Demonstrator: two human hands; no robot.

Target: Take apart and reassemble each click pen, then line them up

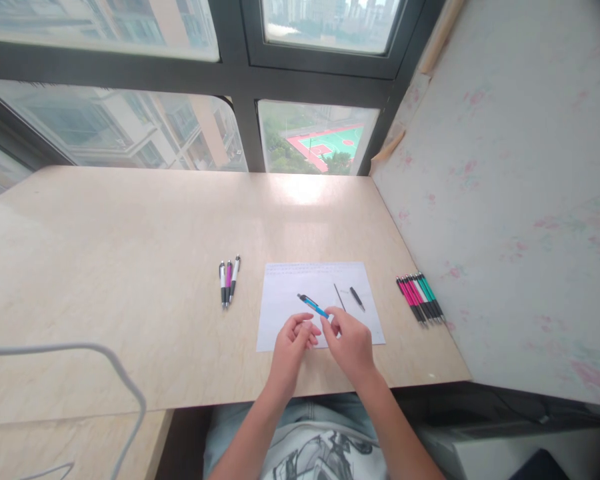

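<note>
In my right hand [349, 337] is the blue barrel of a pen [314, 305], pinched between thumb and fingertips near its lower end. Its dark clicker end points up and to the left. My left hand [296, 337] is close beside it, fingers curled in toward the thumb; whether something small lies in them I cannot make out. Both hands are over the near part of a white paper sheet [290, 293]. On the sheet lie a thin dark pen refill [339, 297], a black pen grip section [357, 299] and a tiny spring-like piece [345, 291].
Left of the paper, a white pen [223, 283], a purple pen [229, 283] and another white pen [235, 279] lie together. Several pink, white and green pens [420, 297] are lined up near the right wall. A pale cable [115, 363] crosses the left side of the table.
</note>
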